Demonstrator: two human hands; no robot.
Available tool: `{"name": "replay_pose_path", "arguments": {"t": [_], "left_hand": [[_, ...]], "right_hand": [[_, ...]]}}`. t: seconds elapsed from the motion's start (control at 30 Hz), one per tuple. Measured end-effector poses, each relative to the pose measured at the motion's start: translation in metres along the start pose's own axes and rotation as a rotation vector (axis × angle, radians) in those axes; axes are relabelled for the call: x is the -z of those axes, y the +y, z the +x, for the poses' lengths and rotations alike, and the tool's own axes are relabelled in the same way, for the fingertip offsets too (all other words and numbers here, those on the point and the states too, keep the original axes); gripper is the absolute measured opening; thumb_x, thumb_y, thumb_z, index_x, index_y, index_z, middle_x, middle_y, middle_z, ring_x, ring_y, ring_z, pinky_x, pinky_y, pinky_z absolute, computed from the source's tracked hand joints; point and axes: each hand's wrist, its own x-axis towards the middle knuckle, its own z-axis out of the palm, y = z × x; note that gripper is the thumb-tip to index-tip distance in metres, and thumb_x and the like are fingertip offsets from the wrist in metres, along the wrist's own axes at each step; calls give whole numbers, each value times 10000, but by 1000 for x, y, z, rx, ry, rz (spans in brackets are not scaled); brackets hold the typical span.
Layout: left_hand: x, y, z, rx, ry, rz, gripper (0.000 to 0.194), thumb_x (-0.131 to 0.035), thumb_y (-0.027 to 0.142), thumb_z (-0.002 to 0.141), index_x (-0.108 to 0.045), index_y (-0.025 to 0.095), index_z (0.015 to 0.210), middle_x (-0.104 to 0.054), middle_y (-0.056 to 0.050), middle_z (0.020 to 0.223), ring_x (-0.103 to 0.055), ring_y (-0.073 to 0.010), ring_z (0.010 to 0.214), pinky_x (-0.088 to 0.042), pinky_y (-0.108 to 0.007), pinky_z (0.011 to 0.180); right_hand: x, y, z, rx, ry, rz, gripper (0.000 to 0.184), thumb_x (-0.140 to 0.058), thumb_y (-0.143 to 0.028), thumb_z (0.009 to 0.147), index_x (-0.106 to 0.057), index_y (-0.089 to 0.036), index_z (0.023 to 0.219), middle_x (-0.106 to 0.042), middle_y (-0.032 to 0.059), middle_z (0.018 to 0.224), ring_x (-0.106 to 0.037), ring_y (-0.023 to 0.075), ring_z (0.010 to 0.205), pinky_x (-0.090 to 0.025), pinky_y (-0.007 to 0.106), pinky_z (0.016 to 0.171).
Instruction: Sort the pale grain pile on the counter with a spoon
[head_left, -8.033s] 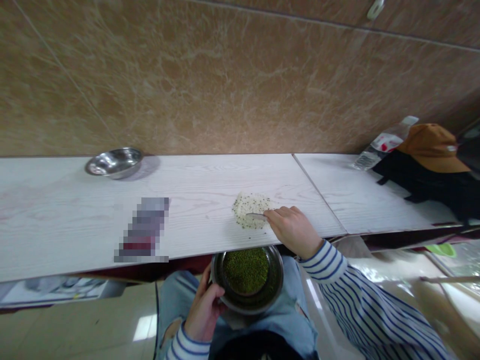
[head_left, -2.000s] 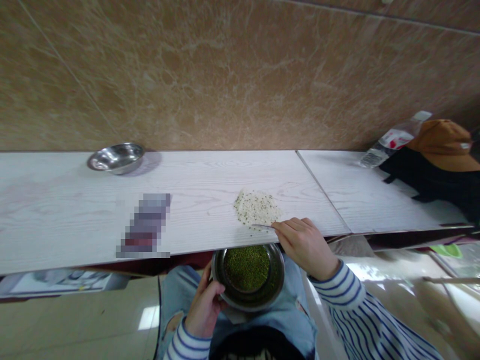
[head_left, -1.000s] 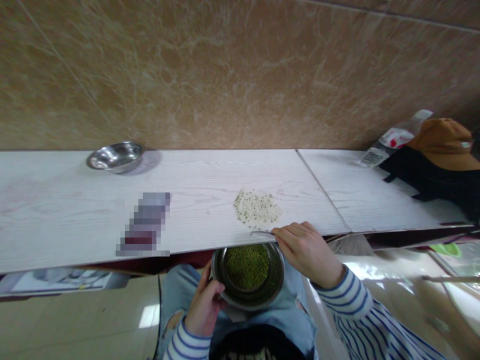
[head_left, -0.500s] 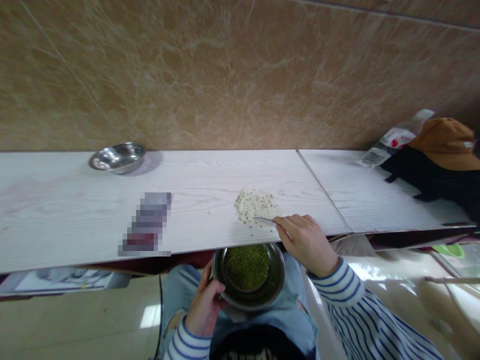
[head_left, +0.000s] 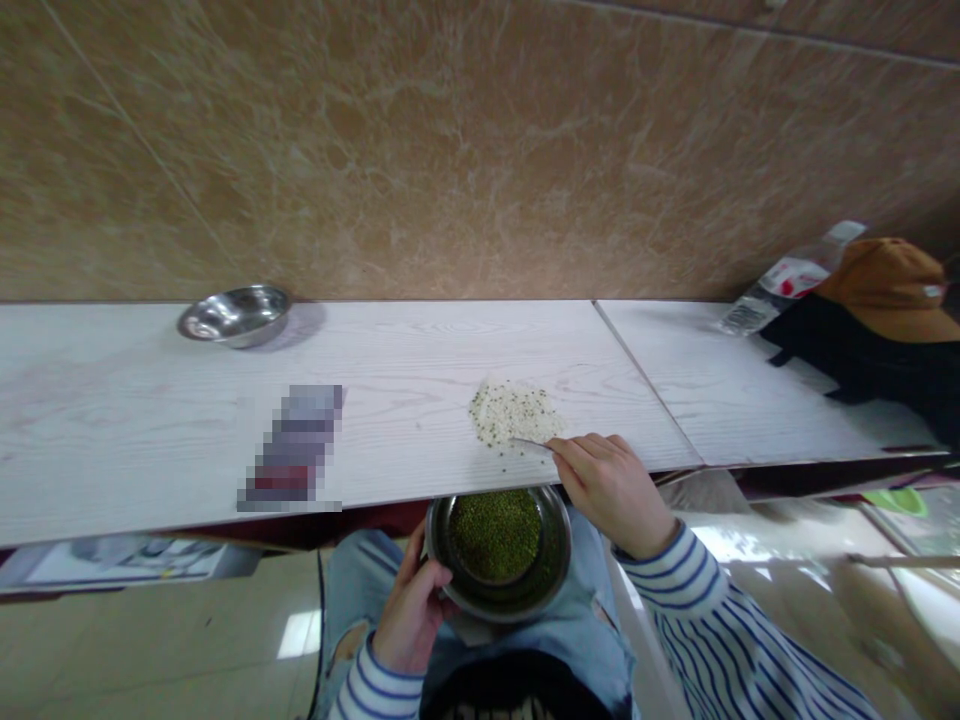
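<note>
My left hand [head_left: 414,615] grips the left rim of a steel bowl [head_left: 559,575], held over my lap just below the table edge. Inside the bowl lie many green mung beans [head_left: 496,535]. My right hand [head_left: 611,488] is closed around the handle of a thin metal utensil [head_left: 531,443], most likely a spoon; its working end is too small to make out. That end touches the near side of a pile of white grains [head_left: 514,412], rice-like, on the table. Green beans are scattered through the pile, and a few lie loose in front of it.
Another steel bowl [head_left: 236,317] stands at the back left by the wall. A pixelated flat object [head_left: 296,450] lies left of the pile. On the right are a clear plastic bottle [head_left: 787,285], a brown cap [head_left: 892,285] and dark cloth [head_left: 847,345]. The white table [head_left: 397,350] meets a tiled wall.
Almost nothing differs. The utensil and my right hand have shifted very slightly; the bowl stays in my left hand under the table edge.
</note>
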Motion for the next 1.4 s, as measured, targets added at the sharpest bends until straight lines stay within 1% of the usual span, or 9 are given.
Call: {"name": "replay_pose_path", "arguments": {"t": [0.2, 0.3, 0.43, 0.53, 0.7, 0.9, 1.1, 1.3, 1.4], "left_hand": [[-1, 0, -1, -11, 11, 5, 770, -559, 123, 545, -439, 292, 1286, -602, 8, 879, -496, -144, 658, -418, -257, 507], [-1, 0, 0, -13, 3, 2, 772, -560, 120, 547, -436, 285, 1291, -595, -3, 871, -489, -142, 645, -404, -247, 489], [-3, -1, 0, -17, -3, -13, 766, -562, 121, 548, -445, 284, 1287, -600, -20, 924, -500, -142, 663, -412, -246, 508], [-3, -3, 1, -10, -18, -11, 772, -555, 117, 550, -435, 287, 1293, -591, -17, 918, -501, -154, 682, -415, -254, 507], [-3, -5, 1, -3, -33, 1, 772, -551, 116, 561, -421, 282, 1304, -573, -13, 880, -466, -140, 625, -401, -256, 483], [-5, -7, 3, 7, -29, 1, 783, -561, 129, 553, -417, 287, 1306, -589, -21, 898, -515, -170, 689, -423, -270, 498], [-10, -5, 2, 13, -36, -6, 795, -550, 112, 546, -405, 278, 1310, -608, -11, 939, -513, -152, 664, -429, -266, 487], [-11, -5, 0, 11, -37, 2, 778, -553, 105, 547, -413, 247, 1299, -614, -14, 886, -509, -153, 658, -424, -259, 483], [-10, -6, 1, 0, -42, 15, 773, -549, 114, 548, -420, 247, 1298, -618, -23, 893, -515, -154, 646, -413, -254, 470]], "right_hand": [[-1, -1, -3, 40, -3, 20, 215, -444, -171, 865, -604, -189, 1009, -665, 45, 825, -574, 157, 807, -327, 301, 720], [-1, -1, -4, 16, -1, 17, 212, -439, -169, 867, -605, -188, 997, -664, 43, 816, -573, 157, 805, -330, 300, 722], [1, 0, -4, -2, -9, 23, 220, -437, -169, 871, -603, -187, 1014, -665, 40, 826, -575, 157, 815, -336, 301, 725], [3, 3, -7, -30, 15, 37, 225, -428, -179, 876, -607, -184, 1012, -668, 42, 826, -577, 154, 808, -344, 300, 724], [8, 15, -20, -86, 40, 34, 226, -414, -219, 887, -610, -186, 995, -670, 42, 834, -581, 155, 791, -357, 302, 724], [12, 24, -39, -111, 20, -2, 225, -426, -245, 890, -624, -187, 980, -676, 44, 824, -598, 154, 777, -364, 300, 718], [14, 22, -46, -112, 6, -9, 217, -440, -229, 879, -629, -186, 977, -682, 46, 825, -605, 156, 781, -369, 296, 724], [14, 16, -46, -96, -34, 4, 218, -425, -219, 882, -608, -194, 997, -675, 39, 839, -597, 159, 775, -378, 315, 732], [12, 13, -44, -95, -32, 7, 218, -427, -207, 875, -611, -192, 991, -673, 37, 826, -597, 156, 769, -383, 315, 727]]}}
